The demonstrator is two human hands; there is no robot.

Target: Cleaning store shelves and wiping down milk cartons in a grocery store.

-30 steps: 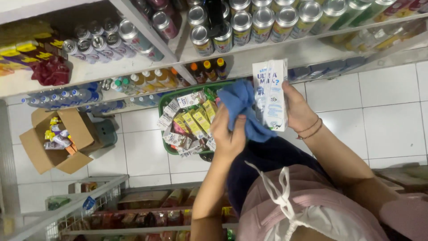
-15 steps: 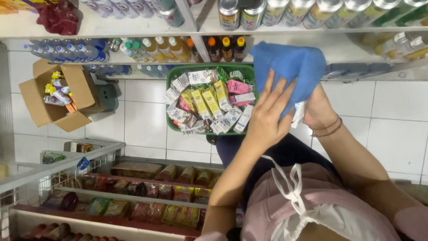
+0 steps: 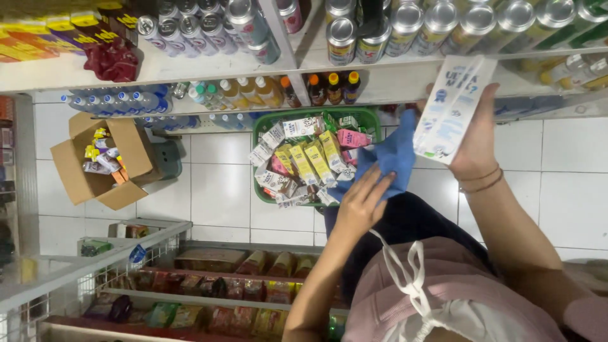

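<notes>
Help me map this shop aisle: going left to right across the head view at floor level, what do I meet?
Cardboard box → green basket of cartons → blue cloth under the left hand → white carton in the right hand.

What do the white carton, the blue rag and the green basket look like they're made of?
The white carton looks like coated paperboard: flat printed faces, sharp folded edges. The blue rag seems soft woven cloth, matte, draping in folds under the left hand. The green basket is probably moulded plastic, with a smooth even-coloured rim.

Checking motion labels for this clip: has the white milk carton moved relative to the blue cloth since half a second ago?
Yes. The white milk carton, earlier hidden behind the blue cloth, now stands clear of it, up against the can shelf.
</notes>
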